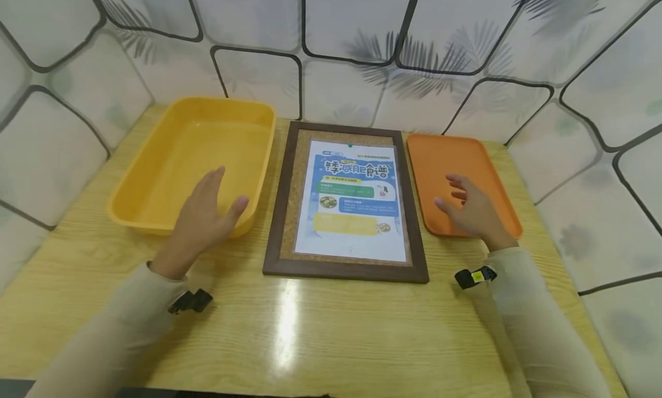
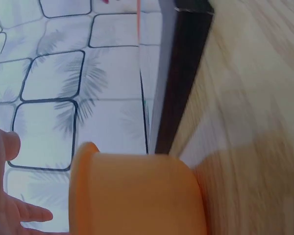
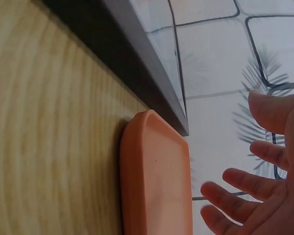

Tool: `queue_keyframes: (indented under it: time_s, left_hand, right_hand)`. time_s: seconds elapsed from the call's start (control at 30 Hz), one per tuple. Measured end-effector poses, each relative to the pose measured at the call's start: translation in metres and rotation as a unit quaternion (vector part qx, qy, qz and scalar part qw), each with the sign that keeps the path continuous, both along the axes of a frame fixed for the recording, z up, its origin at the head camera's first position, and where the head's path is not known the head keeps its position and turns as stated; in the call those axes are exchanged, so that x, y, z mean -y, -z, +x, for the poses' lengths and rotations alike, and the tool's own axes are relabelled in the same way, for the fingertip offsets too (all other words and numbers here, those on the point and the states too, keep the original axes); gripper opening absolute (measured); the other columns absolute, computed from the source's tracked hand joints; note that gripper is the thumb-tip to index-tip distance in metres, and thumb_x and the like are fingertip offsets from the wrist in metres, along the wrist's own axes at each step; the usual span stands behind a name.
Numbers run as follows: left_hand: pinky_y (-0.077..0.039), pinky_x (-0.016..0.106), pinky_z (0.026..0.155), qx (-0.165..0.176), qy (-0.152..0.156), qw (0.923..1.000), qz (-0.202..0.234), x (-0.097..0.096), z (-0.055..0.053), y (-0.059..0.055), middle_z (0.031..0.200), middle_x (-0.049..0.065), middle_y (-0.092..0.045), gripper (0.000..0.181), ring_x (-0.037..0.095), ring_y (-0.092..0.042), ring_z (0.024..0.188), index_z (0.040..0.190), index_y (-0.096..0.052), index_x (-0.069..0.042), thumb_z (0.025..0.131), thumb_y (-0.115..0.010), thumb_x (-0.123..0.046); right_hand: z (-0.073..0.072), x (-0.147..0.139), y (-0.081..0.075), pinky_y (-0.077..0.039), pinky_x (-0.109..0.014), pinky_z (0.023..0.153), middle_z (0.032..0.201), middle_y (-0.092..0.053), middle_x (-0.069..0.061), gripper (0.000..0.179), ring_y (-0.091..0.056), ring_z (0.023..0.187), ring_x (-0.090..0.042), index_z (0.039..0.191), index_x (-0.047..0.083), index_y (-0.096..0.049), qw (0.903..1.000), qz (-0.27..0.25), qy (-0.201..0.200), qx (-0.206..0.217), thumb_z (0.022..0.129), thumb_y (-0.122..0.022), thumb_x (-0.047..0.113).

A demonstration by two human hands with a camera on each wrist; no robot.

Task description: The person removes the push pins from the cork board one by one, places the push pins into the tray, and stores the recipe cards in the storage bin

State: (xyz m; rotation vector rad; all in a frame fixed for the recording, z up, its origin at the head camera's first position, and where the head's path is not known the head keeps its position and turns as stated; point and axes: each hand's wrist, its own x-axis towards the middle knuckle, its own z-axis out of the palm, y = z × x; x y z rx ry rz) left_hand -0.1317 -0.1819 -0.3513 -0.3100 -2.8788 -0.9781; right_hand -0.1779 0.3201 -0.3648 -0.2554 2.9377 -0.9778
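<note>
1. On the desk [image 1: 341, 335], the framed board [image 1: 295, 203] lies flat between the yellow basin [image 1: 201, 157] on the left and the orange tray [image 1: 445, 159] on the right, just beside both; a printed sheet [image 1: 357, 205] lies on it.
2. The left grip [image 1: 204, 211] hangs over the basin's near right part, fingers straight, thumb set well apart: wide and holding nothing.
3. The right grip [image 1: 473, 205] hovers over the tray, fingers spread and slightly bent: also wide, also holding nothing; the right wrist view shows a gap between it and the tray.
4. The step in hand looks like a poised pause, with neither grip touching anything; whether work is starting or finishing, I cannot tell.
5. Shifting the basin or tray would probably call for lowering a grip and pinching the rim between thumb and fingers.
6. Lifting the board would likely need fingertips under its frame, without nudging its close neighbours.
</note>
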Motion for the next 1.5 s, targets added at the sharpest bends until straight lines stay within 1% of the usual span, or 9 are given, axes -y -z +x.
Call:
queue_keyframes:
  time_s: [0.17, 0.33, 0.47, 0.6, 0.7, 0.8, 1.07, 1.3, 1.5]
  left_hand:
    - [-0.032, 0.06, 0.104, 0.034, 0.019, 0.9948, 0.094, -0.006, -0.001, -0.008, 0.151, 0.028, -0.027, 0.073, 0.048, -0.031, 0.134, 0.151, -0.018, 0.004, 0.102, -0.04, -0.046]
    - [-0.032, 0.055, 0.106, 0.107, 0.031, 0.976, 0.187, -0.014, -0.002, -0.015, 0.153, 0.021, -0.03, 0.064, 0.041, -0.034, 0.136, 0.153, -0.02, -0.002, 0.104, -0.042, -0.037]
    - [-0.032, 0.054, 0.106, 0.143, 0.045, 0.9584, 0.243, -0.023, -0.005, -0.018, 0.151, 0.024, -0.032, 0.059, 0.043, -0.038, 0.132, 0.152, -0.021, -0.001, 0.105, -0.042, -0.031]
    - [-0.03, 0.051, 0.109, 0.132, 0.04, 0.9529, 0.27, -0.028, -0.01, -0.023, 0.149, 0.023, -0.035, 0.056, 0.038, -0.037, 0.134, 0.15, -0.026, 0.002, 0.106, -0.041, -0.028]
    - [-0.03, 0.049, 0.11, 0.119, 0.033, 0.94, 0.318, -0.029, -0.012, -0.028, 0.148, 0.024, -0.036, 0.053, 0.036, -0.035, 0.136, 0.147, -0.028, 0.007, 0.106, -0.039, -0.024]
    - [-0.03, 0.049, 0.109, 0.136, 0.045, 0.9174, 0.371, -0.032, -0.014, -0.031, 0.148, 0.027, -0.033, 0.051, 0.037, -0.034, 0.136, 0.146, -0.026, 0.01, 0.107, -0.037, -0.021]
    - [-0.028, 0.051, 0.11, 0.196, 0.063, 0.8891, 0.409, -0.045, -0.018, -0.03, 0.151, 0.028, -0.028, 0.051, 0.041, -0.031, 0.136, 0.147, -0.021, 0.011, 0.107, -0.032, -0.018]
    - [-0.031, 0.049, 0.109, 0.227, 0.063, 0.8843, 0.403, -0.058, -0.02, -0.026, 0.149, 0.03, -0.028, 0.051, 0.044, -0.031, 0.136, 0.147, -0.019, 0.011, 0.107, -0.031, -0.018]
    - [-0.031, 0.048, 0.109, 0.289, 0.066, 0.8711, 0.391, -0.068, -0.021, -0.019, 0.152, 0.029, -0.024, 0.054, 0.042, -0.029, 0.137, 0.15, -0.016, 0.008, 0.107, -0.029, -0.022]
  right_hand:
    - [-0.009, 0.007, -0.001, -0.046, -0.054, 0.091, 0.132, -0.052, -0.027, 0.052, -0.056, 0.112, -0.043, 0.14, -0.001, -0.043, 0.9976, -0.069, 0.011, 0.006, 0.098, -0.058, 0.028]
    - [-0.02, 0.017, -0.003, -0.052, -0.042, 0.086, 0.125, -0.057, -0.026, 0.043, -0.061, 0.105, -0.037, 0.134, -0.006, -0.048, 0.9946, -0.102, 0.009, 0.014, 0.101, -0.052, 0.022]
    - [-0.029, 0.024, -0.008, -0.05, -0.046, 0.09, 0.128, -0.055, -0.026, 0.045, -0.06, 0.107, -0.037, 0.137, -0.005, -0.045, 0.9902, -0.13, 0.011, 0.05, 0.104, -0.046, 0.025]
    - [-0.037, 0.032, -0.012, -0.045, -0.051, 0.095, 0.131, -0.053, -0.025, 0.049, -0.057, 0.112, -0.038, 0.14, -0.002, -0.042, 0.9851, -0.147, 0.03, 0.084, 0.104, -0.044, 0.031]
    - [-0.044, 0.039, -0.013, -0.044, -0.051, 0.097, 0.13, -0.053, -0.024, 0.049, -0.056, 0.113, -0.038, 0.139, -0.001, -0.042, 0.9824, -0.154, 0.042, 0.097, 0.104, -0.045, 0.032]
    - [-0.05, 0.046, -0.013, -0.044, -0.052, 0.098, 0.13, -0.052, -0.025, 0.048, -0.056, 0.113, -0.039, 0.138, -0.001, -0.042, 0.98, -0.163, 0.044, 0.106, 0.103, -0.046, 0.032]
    - [-0.064, 0.062, -0.011, -0.041, -0.05, 0.1, 0.131, -0.052, -0.022, 0.046, -0.054, 0.115, -0.036, 0.138, -0.001, -0.042, 0.976, -0.175, 0.032, 0.126, 0.104, -0.044, 0.031]
    - [-0.076, 0.072, -0.013, -0.043, -0.048, 0.1, 0.131, -0.052, -0.022, 0.045, -0.055, 0.115, -0.035, 0.139, -0.002, -0.042, 0.975, -0.181, 0.019, 0.127, 0.105, -0.043, 0.028]
    - [-0.082, 0.082, -0.011, -0.044, -0.047, 0.099, 0.13, -0.052, -0.02, 0.044, -0.056, 0.114, -0.033, 0.139, 0.0, -0.043, 0.9713, -0.192, 0.025, 0.138, 0.105, -0.044, 0.027]
